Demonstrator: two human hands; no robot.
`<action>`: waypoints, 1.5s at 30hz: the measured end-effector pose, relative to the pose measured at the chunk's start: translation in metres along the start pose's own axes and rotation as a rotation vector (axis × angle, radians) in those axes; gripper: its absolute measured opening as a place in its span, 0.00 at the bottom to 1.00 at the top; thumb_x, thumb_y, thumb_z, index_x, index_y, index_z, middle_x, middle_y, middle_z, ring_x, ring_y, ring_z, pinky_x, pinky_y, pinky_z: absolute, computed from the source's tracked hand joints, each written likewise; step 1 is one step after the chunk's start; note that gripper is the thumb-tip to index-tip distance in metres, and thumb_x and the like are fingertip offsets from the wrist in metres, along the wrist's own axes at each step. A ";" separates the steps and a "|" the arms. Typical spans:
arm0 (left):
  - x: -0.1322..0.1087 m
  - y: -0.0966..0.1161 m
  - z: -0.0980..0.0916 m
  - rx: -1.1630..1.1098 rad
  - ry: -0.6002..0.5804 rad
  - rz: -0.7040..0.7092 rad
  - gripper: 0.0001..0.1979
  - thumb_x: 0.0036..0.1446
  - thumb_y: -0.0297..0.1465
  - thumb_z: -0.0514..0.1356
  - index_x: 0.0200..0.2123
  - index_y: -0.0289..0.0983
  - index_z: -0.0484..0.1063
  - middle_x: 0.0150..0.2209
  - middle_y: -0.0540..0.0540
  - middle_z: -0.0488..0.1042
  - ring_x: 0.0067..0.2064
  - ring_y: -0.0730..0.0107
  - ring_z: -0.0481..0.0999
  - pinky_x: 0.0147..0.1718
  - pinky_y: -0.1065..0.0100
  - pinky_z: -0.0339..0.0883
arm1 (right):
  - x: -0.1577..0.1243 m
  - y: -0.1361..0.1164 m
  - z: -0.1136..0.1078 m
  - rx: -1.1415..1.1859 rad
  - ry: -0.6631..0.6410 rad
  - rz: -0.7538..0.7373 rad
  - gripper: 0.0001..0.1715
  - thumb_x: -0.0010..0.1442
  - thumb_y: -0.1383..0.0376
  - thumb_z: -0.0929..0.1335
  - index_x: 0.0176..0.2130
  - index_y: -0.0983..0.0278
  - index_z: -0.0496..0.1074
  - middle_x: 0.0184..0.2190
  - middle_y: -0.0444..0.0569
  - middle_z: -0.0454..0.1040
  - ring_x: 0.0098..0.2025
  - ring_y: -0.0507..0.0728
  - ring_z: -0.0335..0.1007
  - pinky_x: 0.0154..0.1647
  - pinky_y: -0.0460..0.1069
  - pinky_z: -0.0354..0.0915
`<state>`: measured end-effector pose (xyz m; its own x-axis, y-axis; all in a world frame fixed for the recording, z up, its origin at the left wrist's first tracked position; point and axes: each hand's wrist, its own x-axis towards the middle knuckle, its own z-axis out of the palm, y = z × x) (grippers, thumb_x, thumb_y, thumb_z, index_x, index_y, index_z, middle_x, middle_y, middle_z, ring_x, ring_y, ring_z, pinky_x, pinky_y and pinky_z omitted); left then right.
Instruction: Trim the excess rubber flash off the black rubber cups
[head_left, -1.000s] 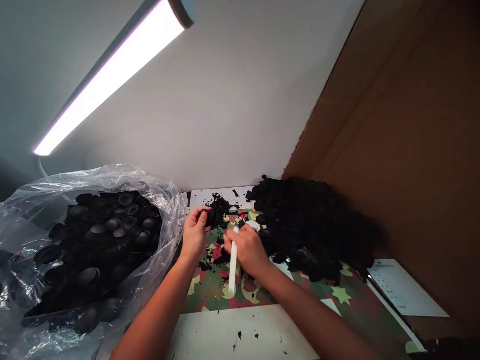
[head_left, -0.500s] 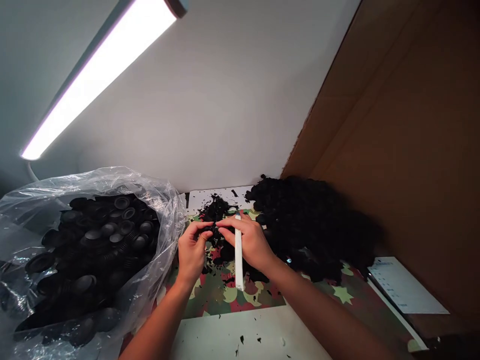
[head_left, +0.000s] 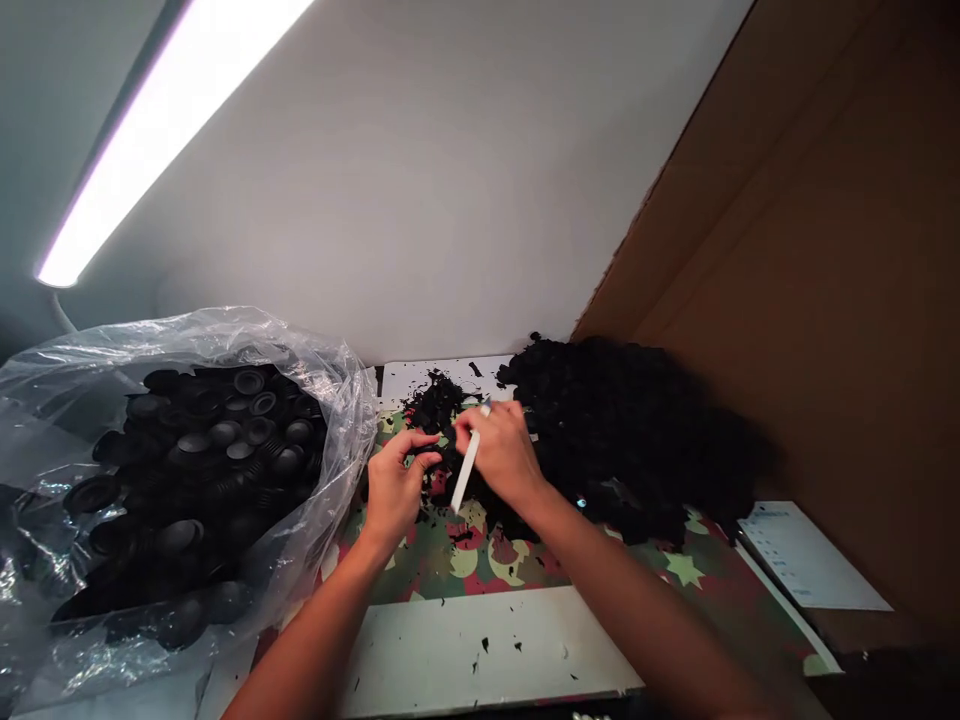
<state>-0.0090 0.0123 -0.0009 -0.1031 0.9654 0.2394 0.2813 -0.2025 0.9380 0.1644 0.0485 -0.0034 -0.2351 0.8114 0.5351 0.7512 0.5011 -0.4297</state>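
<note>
Between the thumb and forefinger of my left hand [head_left: 394,485], which are closed in a pinch, a small black part shows only in a sliver. My right hand [head_left: 501,455] is curled round a slim white stick-like tool [head_left: 466,472]; its lower end points down towards me and its top end comes out above the fingers. The two hands are close together but apart. Just beyond them lies a heap of black scraps [head_left: 435,397]. To the right of my right hand rises a large pile of black pieces [head_left: 630,440], too dark to make out singly.
On the left, a clear plastic bag [head_left: 349,400] holds many round black ribbed parts [head_left: 225,435]. A patterned sheet [head_left: 480,565] covers the worktop, with black crumbs on its pale front strip [head_left: 420,650]. A cardboard panel [head_left: 810,300], white card [head_left: 817,560] and lit tube lamp [head_left: 172,110] surround it.
My right hand has drawn slightly away from the left fingertips and turned, so the white tool now slants and shows less of its length. The view has shifted a little.
</note>
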 end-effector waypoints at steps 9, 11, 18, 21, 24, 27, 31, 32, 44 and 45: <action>-0.004 -0.011 -0.005 -0.305 -0.006 -0.114 0.13 0.46 0.36 0.71 0.35 0.36 0.79 0.37 0.44 0.81 0.39 0.62 0.78 0.42 0.64 0.71 | -0.018 0.010 0.004 0.421 -0.054 0.237 0.08 0.62 0.64 0.67 0.34 0.61 0.76 0.30 0.48 0.80 0.34 0.58 0.75 0.40 0.51 0.63; -0.004 -0.015 -0.004 -0.325 -0.006 -0.120 0.15 0.44 0.35 0.72 0.36 0.37 0.79 0.37 0.44 0.81 0.40 0.61 0.79 0.42 0.63 0.72 | -0.020 -0.002 0.002 0.528 -0.088 0.237 0.10 0.63 0.62 0.66 0.34 0.61 0.77 0.27 0.47 0.79 0.32 0.57 0.74 0.37 0.50 0.64; -0.007 -0.020 -0.005 -0.283 -0.073 -0.110 0.16 0.40 0.32 0.75 0.35 0.38 0.80 0.36 0.46 0.81 0.39 0.62 0.80 0.41 0.64 0.74 | -0.025 -0.017 0.002 0.846 -0.234 0.406 0.16 0.58 0.52 0.69 0.32 0.63 0.76 0.21 0.44 0.74 0.24 0.53 0.67 0.26 0.47 0.62; -0.009 -0.016 -0.005 -0.351 -0.107 -0.126 0.14 0.42 0.33 0.74 0.34 0.37 0.80 0.35 0.45 0.81 0.37 0.63 0.80 0.38 0.65 0.75 | -0.028 -0.012 0.001 0.863 -0.228 0.447 0.19 0.57 0.50 0.70 0.30 0.62 0.75 0.20 0.43 0.72 0.23 0.53 0.65 0.27 0.47 0.62; -0.010 -0.014 -0.003 -0.427 -0.088 -0.136 0.13 0.43 0.34 0.74 0.33 0.37 0.79 0.35 0.45 0.82 0.37 0.63 0.80 0.37 0.66 0.74 | -0.029 -0.011 0.001 0.876 -0.203 0.451 0.21 0.56 0.47 0.70 0.28 0.62 0.74 0.19 0.43 0.71 0.23 0.53 0.64 0.27 0.47 0.61; -0.010 -0.015 -0.003 -0.427 -0.082 -0.137 0.14 0.44 0.36 0.73 0.33 0.37 0.79 0.36 0.44 0.81 0.38 0.62 0.80 0.38 0.64 0.73 | -0.030 -0.014 0.003 0.894 -0.172 0.451 0.22 0.56 0.46 0.70 0.28 0.62 0.74 0.19 0.43 0.71 0.23 0.52 0.63 0.27 0.47 0.62; -0.010 -0.013 -0.007 -0.100 -0.024 0.042 0.13 0.50 0.33 0.70 0.41 0.41 0.81 0.43 0.44 0.78 0.44 0.61 0.77 0.44 0.62 0.70 | -0.033 -0.022 0.012 0.857 -0.099 0.430 0.21 0.57 0.47 0.70 0.30 0.63 0.75 0.19 0.43 0.71 0.22 0.52 0.64 0.25 0.47 0.61; -0.010 -0.012 -0.009 -0.022 -0.022 0.078 0.14 0.51 0.33 0.69 0.43 0.42 0.81 0.41 0.45 0.77 0.42 0.63 0.76 0.42 0.63 0.70 | -0.034 -0.023 0.014 0.847 -0.079 0.427 0.21 0.57 0.48 0.70 0.30 0.63 0.75 0.20 0.43 0.71 0.22 0.52 0.64 0.25 0.47 0.61; -0.013 -0.005 -0.005 -0.222 -0.145 -0.130 0.15 0.43 0.37 0.72 0.32 0.37 0.75 0.24 0.53 0.71 0.26 0.72 0.70 0.27 0.70 0.63 | -0.036 -0.018 0.012 0.788 -0.161 0.306 0.29 0.61 0.42 0.66 0.26 0.62 0.74 0.22 0.45 0.72 0.26 0.54 0.65 0.30 0.48 0.60; -0.013 -0.003 -0.004 -0.244 -0.143 -0.139 0.15 0.43 0.37 0.72 0.32 0.37 0.75 0.24 0.53 0.71 0.26 0.72 0.70 0.27 0.71 0.63 | -0.036 -0.016 0.009 0.774 -0.185 0.280 0.28 0.62 0.43 0.67 0.27 0.62 0.75 0.23 0.45 0.73 0.26 0.54 0.65 0.30 0.48 0.60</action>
<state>-0.0125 -0.0006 -0.0060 0.0155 0.9964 0.0832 0.0349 -0.0837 0.9959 0.1554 0.0139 -0.0224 -0.2510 0.9387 0.2361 0.1777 0.2844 -0.9421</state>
